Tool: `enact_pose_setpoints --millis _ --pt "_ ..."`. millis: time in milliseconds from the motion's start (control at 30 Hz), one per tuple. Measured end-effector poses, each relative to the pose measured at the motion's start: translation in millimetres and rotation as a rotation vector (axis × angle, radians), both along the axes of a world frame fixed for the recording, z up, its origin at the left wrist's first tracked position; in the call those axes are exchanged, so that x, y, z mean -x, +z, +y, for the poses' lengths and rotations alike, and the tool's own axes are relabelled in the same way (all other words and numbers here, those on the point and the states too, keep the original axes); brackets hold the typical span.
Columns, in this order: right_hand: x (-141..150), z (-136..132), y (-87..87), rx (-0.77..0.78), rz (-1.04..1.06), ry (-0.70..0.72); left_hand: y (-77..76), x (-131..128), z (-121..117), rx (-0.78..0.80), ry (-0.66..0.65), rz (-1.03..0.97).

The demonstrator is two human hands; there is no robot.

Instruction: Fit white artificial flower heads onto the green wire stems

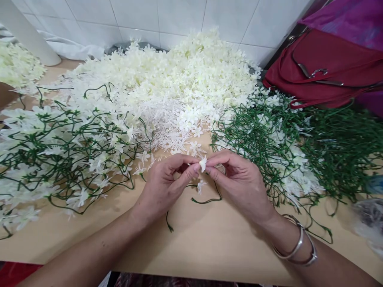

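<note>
Over the middle of the table, my left hand (167, 181) and my right hand (241, 183) meet fingertip to fingertip. Between them is a small white artificial flower (203, 164), pinched from both sides. Just below hangs or lies a white blossom piece (200, 185); I cannot tell whether it joins the held flower. A curved green plastic stem (209, 200) shows under my right fingers. Near my left wrist another green stem end (170, 226) pokes out. Metal bangles (299, 247) circle my right wrist.
Flowers on green stems (74, 155) spread at the left. A tall heap of loose cream petals (185, 71) stands against the tiled wall (179, 16). Bare green stems (344, 143) pile at the right, below a red handbag (329, 67). A plastic bag (369, 219) lies at the right edge.
</note>
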State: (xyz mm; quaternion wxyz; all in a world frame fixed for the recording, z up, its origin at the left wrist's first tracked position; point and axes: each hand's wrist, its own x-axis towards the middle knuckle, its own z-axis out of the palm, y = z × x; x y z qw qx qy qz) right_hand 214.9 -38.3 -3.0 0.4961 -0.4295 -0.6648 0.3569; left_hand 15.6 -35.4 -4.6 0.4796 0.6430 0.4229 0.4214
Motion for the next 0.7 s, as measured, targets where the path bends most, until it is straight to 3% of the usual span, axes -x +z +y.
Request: enact_pose_setpoints --millis 133,367,467,567,700 --pt "0.7 -1.5 1.8 -0.01 -0.003 0.056 1.1 0.5 -0.5 0.017 0.002 -0.014" --pt "4.5 -6.1 5.1 0.106 0.048 -0.022 -2.0 0.2 -1.6 0.049 -0.011 -0.041" --pt "2.9 -6.6 6.3 0.104 -0.005 -0.016 1.0 1.9 -0.4 -0.102 0.006 0.077" --pt "0.3 -5.6 7.4 0.003 -0.12 0.025 4.7 5.1 1.3 -0.324 -0.003 0.216" --pt "-1.8 -3.3 6.3 -0.08 -0.131 0.084 6.3 6.8 2.0 -0.37 -0.013 0.245"
